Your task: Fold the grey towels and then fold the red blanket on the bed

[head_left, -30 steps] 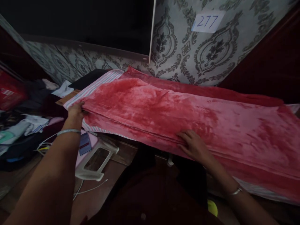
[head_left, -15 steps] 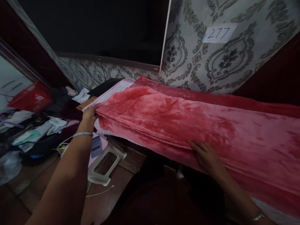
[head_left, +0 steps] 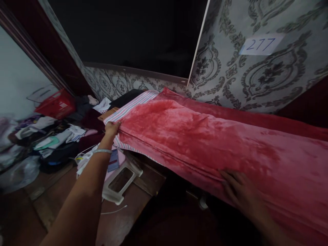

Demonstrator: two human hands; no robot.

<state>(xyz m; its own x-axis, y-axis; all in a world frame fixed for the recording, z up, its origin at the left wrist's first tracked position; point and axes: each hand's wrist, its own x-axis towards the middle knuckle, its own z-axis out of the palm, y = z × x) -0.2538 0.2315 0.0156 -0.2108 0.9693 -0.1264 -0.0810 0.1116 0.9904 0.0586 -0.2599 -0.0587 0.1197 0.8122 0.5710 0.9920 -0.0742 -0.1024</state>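
Observation:
A plush red blanket (head_left: 194, 136) lies folded lengthwise over a striped sheet (head_left: 133, 106) on a raised surface along the wall. My left hand (head_left: 112, 128), with a bangle on the wrist, is closed on the blanket's left end corner. My right hand (head_left: 242, 193) lies flat on the near folded edge, fingers stretched out and spread, pressing the fabric.
A white plastic stool (head_left: 120, 179) with a phone-like item and cables stands below the left end. Piled clothes (head_left: 51, 140) and a red basket (head_left: 56, 104) cover the floor at left. A patterned wall carries a paper label "277" (head_left: 260, 44) beside a dark screen (head_left: 133, 30).
The view has swung left and closer. My right hand has slid rightward along the blanket's near edge, while my left hand keeps its hold on the left corner.

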